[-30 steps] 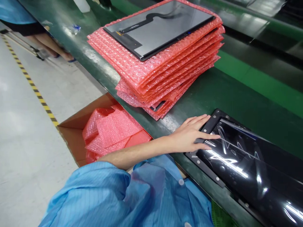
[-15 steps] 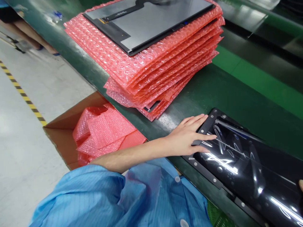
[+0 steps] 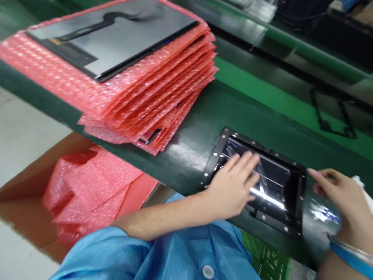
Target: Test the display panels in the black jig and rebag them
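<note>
A glossy black screen panel (image 3: pixel 279 182) lies inside a black rectangular frame (image 3: pixel 210 165) dotted with round light spots along its border. My left hand (image 3: pixel 233 186) rests on the panel's left part, fingers stretched out and slightly blurred. At the frame's upper right corner is my right hand (image 3: pixel 346 194). One of its digits reaches to the corner while the others curl loosely, and I see nothing held between them. Light streaks reflect off the panel's surface.
To the left stands a stack of pink bubble-wrap sheets (image 3: pixel 116 105), with a grey-backed display panel (image 3: pixel 140 35) on top. Below the table edge, a cardboard box (image 3: pixel 29 221) holds crumpled pink bubble wrap (image 3: pixel 96 186). Another black frame (image 3: pixel 329 124) lies at the far right.
The view has swung right, bringing my right hand and the frame's right end into sight. The panel's dark, curved sheet now looks flatter within the frame. My left hand lies further onto it.
</note>
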Demonstrator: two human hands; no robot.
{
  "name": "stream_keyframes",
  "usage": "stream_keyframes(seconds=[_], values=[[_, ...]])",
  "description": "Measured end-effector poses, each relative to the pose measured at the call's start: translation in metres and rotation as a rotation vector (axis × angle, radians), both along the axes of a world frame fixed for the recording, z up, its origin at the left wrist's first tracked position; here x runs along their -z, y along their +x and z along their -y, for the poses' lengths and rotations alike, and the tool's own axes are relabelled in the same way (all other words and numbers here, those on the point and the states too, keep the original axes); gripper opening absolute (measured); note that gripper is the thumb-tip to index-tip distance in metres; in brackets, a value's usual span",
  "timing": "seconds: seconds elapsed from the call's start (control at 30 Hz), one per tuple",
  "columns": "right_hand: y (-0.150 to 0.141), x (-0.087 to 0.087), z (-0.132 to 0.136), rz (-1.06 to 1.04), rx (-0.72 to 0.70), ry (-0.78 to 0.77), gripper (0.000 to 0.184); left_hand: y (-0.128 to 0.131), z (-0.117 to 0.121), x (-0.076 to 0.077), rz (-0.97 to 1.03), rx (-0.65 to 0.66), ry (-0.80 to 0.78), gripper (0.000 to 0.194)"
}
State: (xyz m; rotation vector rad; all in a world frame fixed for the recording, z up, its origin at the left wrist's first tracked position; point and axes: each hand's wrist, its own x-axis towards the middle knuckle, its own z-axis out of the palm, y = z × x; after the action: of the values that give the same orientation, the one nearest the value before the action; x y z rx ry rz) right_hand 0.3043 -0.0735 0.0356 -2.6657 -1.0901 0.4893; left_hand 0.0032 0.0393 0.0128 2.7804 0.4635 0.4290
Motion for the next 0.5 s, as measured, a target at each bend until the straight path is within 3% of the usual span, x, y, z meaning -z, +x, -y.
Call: stream_keyframes(seconds=[0.07, 0.13, 0.27, 0.4, 0.5], values=[[0.002, 0.005, -0.017, -0.074, 0.032, -0.014, 0.073, 0.025, 0.024, 0.005, 0.035, 0.231, 0.033, 0.052], [0.006, 0.012, -0.028, -0.103, 0.040, -0.026, 0.074, 0.045, 0.042, 0.014, 0.049, 0.366, 0.050, 0.052], [0.017, 0.024, -0.033, -0.123, 0.047, -0.070, 0.071, 0.061, 0.057, 0.024, 0.039, 0.399, 0.077, 0.048], [0.021, 0.024, -0.035, -0.148, 0.060, -0.086, 0.058, 0.066, 0.057, 0.011, -0.030, 0.383, 0.112, 0.045], [0.017, 0.023, -0.035, -0.158, 0.086, -0.038, 0.054, 0.075, 0.042, -0.001, -0.071, 0.458, 0.014, 0.038]])
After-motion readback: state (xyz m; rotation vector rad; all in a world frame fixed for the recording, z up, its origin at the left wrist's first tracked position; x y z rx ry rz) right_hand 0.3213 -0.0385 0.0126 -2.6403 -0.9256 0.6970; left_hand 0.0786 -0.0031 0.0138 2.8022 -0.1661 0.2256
